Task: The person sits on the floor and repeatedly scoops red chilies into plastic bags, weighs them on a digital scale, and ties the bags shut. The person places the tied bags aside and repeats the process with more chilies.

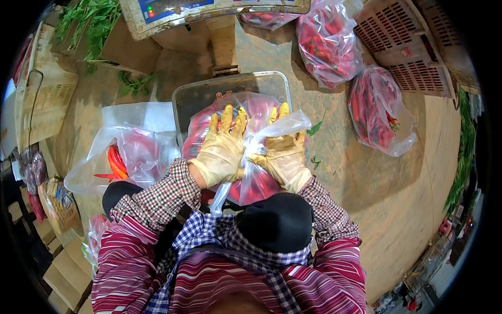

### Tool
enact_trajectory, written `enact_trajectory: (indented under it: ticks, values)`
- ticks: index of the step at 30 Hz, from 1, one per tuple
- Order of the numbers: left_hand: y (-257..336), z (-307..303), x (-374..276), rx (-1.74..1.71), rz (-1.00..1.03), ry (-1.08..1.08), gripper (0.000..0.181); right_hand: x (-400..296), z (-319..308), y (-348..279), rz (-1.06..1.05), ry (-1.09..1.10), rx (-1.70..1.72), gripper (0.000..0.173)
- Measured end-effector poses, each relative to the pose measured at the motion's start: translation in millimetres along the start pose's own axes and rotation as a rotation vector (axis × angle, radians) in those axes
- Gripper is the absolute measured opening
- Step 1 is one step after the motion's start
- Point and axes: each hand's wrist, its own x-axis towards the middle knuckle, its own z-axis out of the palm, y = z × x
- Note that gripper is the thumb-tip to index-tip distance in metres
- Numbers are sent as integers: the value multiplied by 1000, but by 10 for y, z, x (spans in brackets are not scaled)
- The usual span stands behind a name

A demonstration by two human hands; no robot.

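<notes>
A clear plastic bag of red chili peppers [259,190], its neck twisted into a whitish knot, sits on the platform of a weighing scale [262,82] before me. My left hand [221,151], in a yellowish glove, lies flat on the bag to the left of the knot, fingers spread. On the other side, my right hand [286,153], gloved alike, rests on the bag with its thumb beside the knot. The bag's loose end [288,123] lies across the right fingers. Neither hand is closed around anything.
Left stands an open plastic bag with red peppers [141,157]. Filled pepper bags [329,45] lie at upper right beside a plastic crate [400,43]. The scale's display unit [215,13] overhangs the top. Leafy greens [98,31] stick out of a cardboard box [129,51].
</notes>
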Motion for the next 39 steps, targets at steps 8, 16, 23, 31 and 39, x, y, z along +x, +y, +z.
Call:
enact_trajectory:
  ticks: [8,16,23,31,39]
  values:
    - [-39,33,-39,-91,-20,89,94,108,-150,-116,93,-207,-3,89]
    - [-402,-225,-1115,-25,40,80,104,87,-228,534,56,186,1245,66]
    - [216,760,-865,-348,445,358,40,699,-7,30,389,211,2208,28]
    - [519,1097,-889,-1929,111,474,13,1019,290,287,768,-28,2038,38]
    - [466,1177,-999,-1281,237,659,5,986,190,228,911,21,2014,33]
